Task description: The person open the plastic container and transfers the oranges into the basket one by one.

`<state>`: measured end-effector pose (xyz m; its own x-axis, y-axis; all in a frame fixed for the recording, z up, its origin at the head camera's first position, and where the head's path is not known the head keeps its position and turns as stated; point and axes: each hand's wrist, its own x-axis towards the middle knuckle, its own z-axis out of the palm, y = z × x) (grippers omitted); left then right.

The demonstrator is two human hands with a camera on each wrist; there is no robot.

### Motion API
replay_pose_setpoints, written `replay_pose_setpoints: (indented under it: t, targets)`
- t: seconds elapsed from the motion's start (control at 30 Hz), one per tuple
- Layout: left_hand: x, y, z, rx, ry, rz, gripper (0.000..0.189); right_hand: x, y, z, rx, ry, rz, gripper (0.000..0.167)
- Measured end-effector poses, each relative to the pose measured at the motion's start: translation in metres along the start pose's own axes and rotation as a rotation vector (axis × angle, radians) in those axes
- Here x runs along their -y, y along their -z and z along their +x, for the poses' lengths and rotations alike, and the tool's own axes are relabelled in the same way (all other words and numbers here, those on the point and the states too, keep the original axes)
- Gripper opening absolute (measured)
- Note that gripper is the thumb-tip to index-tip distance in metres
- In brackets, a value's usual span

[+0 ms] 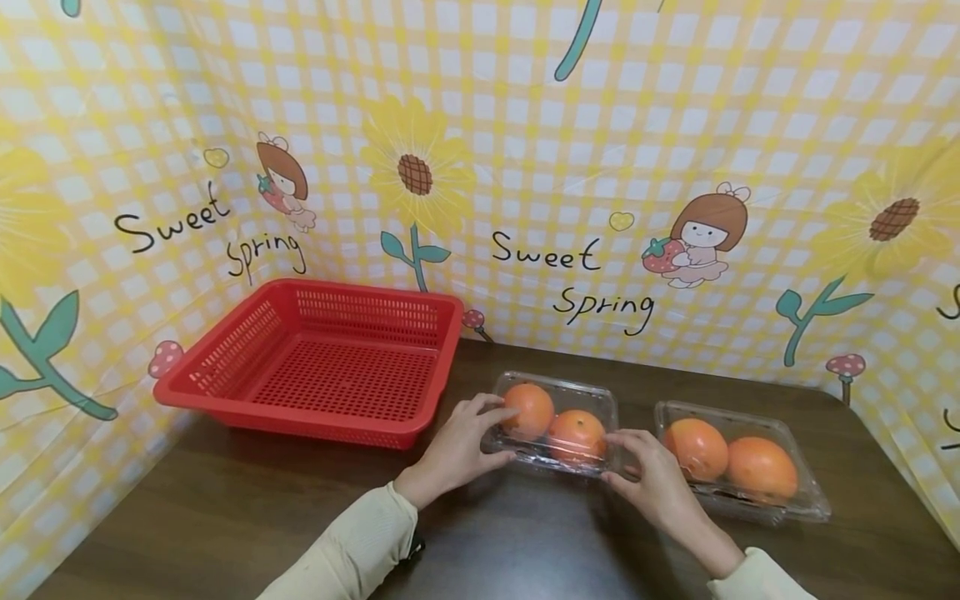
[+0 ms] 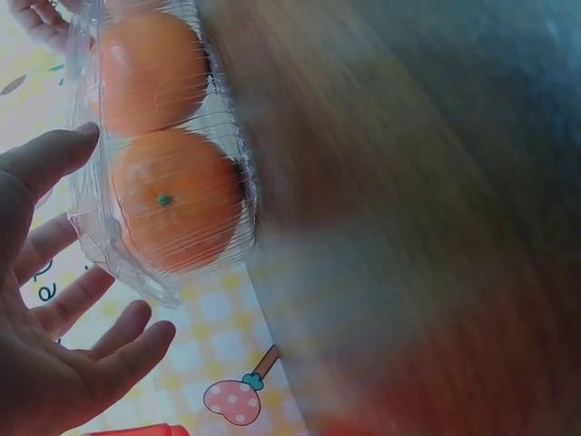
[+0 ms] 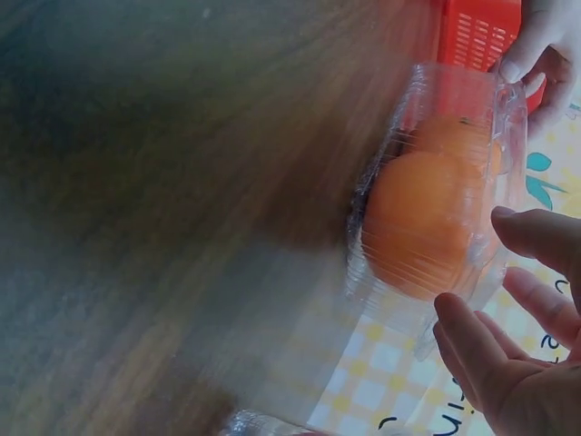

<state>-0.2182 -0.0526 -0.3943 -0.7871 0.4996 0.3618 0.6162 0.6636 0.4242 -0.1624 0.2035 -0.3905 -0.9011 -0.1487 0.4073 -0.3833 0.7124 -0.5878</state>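
Observation:
A clear plastic clamshell box (image 1: 557,382) with two oranges (image 1: 527,412) inside stands on the table between my hands. My left hand (image 1: 459,446) is at its left end. Its fingers are spread about that end, with the thumb by the rim in the left wrist view. At the right end is my right hand (image 1: 654,479), its thumb and fingers parted beside the rim (image 3: 497,195). Whether the fingertips touch the plastic is hard to tell. A second clear box (image 1: 806,492) with two oranges (image 1: 762,469) sits just right of my right hand.
A red plastic basket (image 1: 442,375) with slotted walls stands at the back left, beyond my left hand. The dark wooden table (image 1: 517,542) ends at a yellow checked cloth (image 1: 517,183) hanging behind and at the sides.

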Motion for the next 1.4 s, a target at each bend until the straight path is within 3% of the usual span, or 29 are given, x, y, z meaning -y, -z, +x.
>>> replay_pose_setpoints:
  t: [0.4,1.03,1.4]
  targets:
    - [0.003,-0.002,-0.001,0.020,0.039,-0.130,0.052,-0.006,-0.005,-0.005,-0.033,0.028,0.034,0.042]
    - [0.011,0.001,-0.002,0.045,0.027,-0.173,0.052,-0.008,-0.005,-0.001,-0.025,0.019,0.066,0.045]
    - [0.014,0.000,0.003,0.058,0.058,-0.314,0.051,-0.012,-0.005,-0.001,-0.010,-0.008,0.138,0.045]
